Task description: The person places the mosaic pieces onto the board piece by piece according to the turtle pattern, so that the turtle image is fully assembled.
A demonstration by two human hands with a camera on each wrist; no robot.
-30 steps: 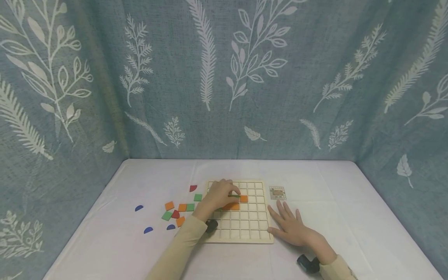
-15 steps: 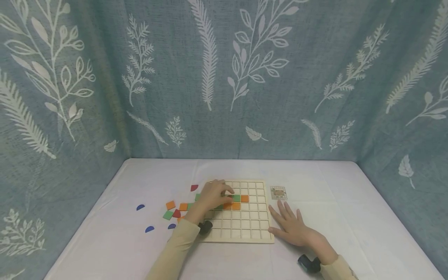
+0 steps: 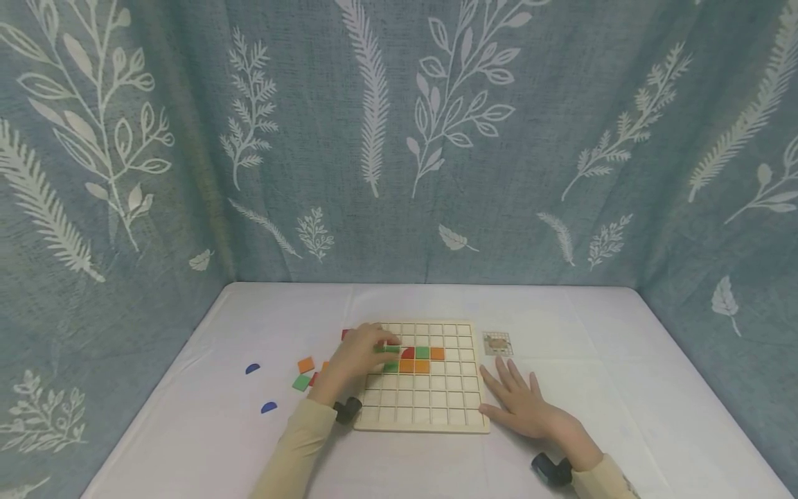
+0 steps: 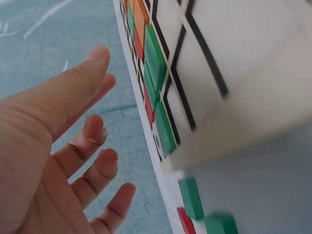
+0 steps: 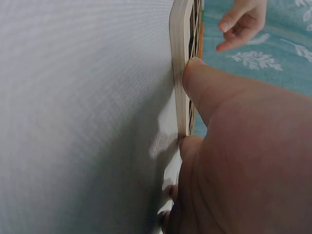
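A pale gridded board (image 3: 430, 402) lies on the table with several coloured pieces set in its squares. Among them are a red rounded piece (image 3: 408, 353), a green square (image 3: 422, 353) and an orange square (image 3: 438, 354). My left hand (image 3: 358, 353) hovers over the board's left side, hiding part of it. In the left wrist view the fingers (image 4: 93, 129) are loosely bent and apart, with nothing between them, near a green piece (image 4: 165, 127). My right hand (image 3: 520, 405) rests flat with spread fingers by the board's right edge; its thumb (image 5: 197, 83) touches that edge.
Left of the board lie loose pieces: an orange square (image 3: 305, 364), a green square (image 3: 302, 382) and blue half-circles (image 3: 252, 369). A small printed card (image 3: 497, 343) lies beyond my right fingertips. A patterned curtain (image 3: 399, 173) stands behind the white table (image 3: 561, 312).
My left hand has drawn back leftward across the board, uncovering the green square it pinched earlier and the red piece beside it. The right hand has stayed still.
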